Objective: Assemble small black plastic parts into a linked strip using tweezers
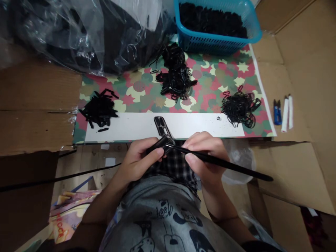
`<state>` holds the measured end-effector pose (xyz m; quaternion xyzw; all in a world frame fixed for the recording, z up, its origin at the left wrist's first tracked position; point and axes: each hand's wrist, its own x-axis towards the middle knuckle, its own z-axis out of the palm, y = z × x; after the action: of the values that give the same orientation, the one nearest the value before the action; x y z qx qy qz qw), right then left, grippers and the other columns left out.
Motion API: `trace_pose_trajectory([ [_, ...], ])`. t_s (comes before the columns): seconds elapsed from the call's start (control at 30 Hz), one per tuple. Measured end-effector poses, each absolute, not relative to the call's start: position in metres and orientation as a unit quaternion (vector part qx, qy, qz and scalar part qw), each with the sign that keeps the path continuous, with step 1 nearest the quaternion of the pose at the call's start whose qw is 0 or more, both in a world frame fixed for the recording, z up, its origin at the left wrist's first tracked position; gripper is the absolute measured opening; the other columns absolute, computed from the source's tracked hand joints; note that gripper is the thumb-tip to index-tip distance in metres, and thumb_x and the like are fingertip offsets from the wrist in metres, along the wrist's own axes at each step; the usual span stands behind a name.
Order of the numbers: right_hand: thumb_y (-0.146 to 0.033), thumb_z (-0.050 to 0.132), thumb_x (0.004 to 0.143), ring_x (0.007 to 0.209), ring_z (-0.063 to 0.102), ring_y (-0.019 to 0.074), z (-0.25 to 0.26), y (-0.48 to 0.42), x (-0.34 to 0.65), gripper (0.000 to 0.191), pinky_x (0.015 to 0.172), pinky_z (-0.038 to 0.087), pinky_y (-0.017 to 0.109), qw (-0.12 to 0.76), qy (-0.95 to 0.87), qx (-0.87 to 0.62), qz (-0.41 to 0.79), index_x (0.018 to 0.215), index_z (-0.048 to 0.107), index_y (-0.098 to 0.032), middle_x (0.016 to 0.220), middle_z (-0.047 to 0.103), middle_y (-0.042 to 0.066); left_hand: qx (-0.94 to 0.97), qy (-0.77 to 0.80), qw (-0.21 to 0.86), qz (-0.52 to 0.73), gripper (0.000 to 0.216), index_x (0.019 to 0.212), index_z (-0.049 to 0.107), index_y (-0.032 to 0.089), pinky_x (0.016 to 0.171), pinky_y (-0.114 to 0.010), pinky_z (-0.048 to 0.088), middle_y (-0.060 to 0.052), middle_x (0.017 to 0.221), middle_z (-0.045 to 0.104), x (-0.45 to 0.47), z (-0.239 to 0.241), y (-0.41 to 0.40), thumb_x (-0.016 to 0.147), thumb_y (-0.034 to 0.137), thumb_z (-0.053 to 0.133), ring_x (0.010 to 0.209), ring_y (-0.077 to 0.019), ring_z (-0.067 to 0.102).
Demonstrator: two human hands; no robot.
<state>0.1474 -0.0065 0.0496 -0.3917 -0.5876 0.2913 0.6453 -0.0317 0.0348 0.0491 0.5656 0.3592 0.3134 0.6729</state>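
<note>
As I read the head view from my remote seat, the work sits at one small spot. The left hand (138, 159) has its fingers (154, 152) curled closed around the lower end of a black slotted plastic piece (162, 127), which tilts up over a white board (118, 126). The right hand (203, 155) pinches a long thin black rod (223, 164) firmly, and the rod's tip meets that piece just beside the left hand's grip (exactly where it lands is too dark and small for me to make out). Judging from that contact, the step in hand is rod-on-piece work, and it calls for a steady left grip with the tip kept in its place. Beyond the hands, a camouflage-print mat (204, 101) carries three heaps of small black pieces (99, 108). A blue plastic basket (199, 42) of black pieces sits at the mat's far edge beside a clear plastic bag (78, 31), and blue-handled snips (277, 112) lie near two white tubes (286, 113) on cardboard (301, 70).
</note>
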Motion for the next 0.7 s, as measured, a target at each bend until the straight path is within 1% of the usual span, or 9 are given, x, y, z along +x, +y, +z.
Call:
trace_pose_trajectory([
  [0.23,-0.004,0.063,0.082,0.077,0.063,0.0179,0.05,-0.0044,0.1462,0.03,0.066,0.055,0.035,0.628,-0.597,-0.4,0.3,0.103,0.066,-0.025,0.086,0.063,-0.001,0.578,0.35,0.667,0.314,0.027,0.067,0.056,0.016,0.054,-0.021,0.033,0.005,0.062,0.051,-0.0327,0.0523,0.0349,0.092,0.023,0.057,0.06,-0.008,0.046],
  [0.53,-0.007,0.063,0.084,0.079,0.063,0.0178,0.0499,-0.0044,0.143,0.022,0.068,0.056,0.034,0.63,-0.565,-0.417,0.331,0.098,0.067,-0.024,0.085,0.064,-0.001,0.602,0.326,0.654,0.322,0.027,0.064,0.055,0.016,0.054,-0.021,0.032,0.006,0.06,0.048,-0.0335,0.0512,0.0387,0.091,0.017,0.056,0.058,-0.0067,0.043],
  [0.63,-0.012,0.064,0.083,0.072,0.063,0.018,0.0456,-0.003,0.1396,0.017,0.063,0.054,0.034,0.656,-0.502,-0.42,0.378,0.092,0.065,-0.025,0.081,0.064,-0.002,0.593,0.322,0.667,0.318,0.027,0.063,0.056,0.016,0.053,-0.022,0.031,0.005,0.06,0.048,-0.0334,0.0506,0.0391,0.091,0.018,0.057,0.057,-0.0069,0.044],
  [0.7,-0.013,0.064,0.08,0.065,0.06,0.0165,0.0424,-0.0011,0.1368,0.014,0.058,0.052,0.031,0.673,-0.441,-0.416,0.422,0.087,0.064,-0.025,0.077,0.063,-0.003,0.571,0.32,0.687,0.316,0.025,0.066,0.058,0.016,0.053,-0.022,0.032,0.005,0.06,0.05,-0.0329,0.0505,0.0385,0.091,0.019,0.057,0.057,-0.0073,0.045],
])
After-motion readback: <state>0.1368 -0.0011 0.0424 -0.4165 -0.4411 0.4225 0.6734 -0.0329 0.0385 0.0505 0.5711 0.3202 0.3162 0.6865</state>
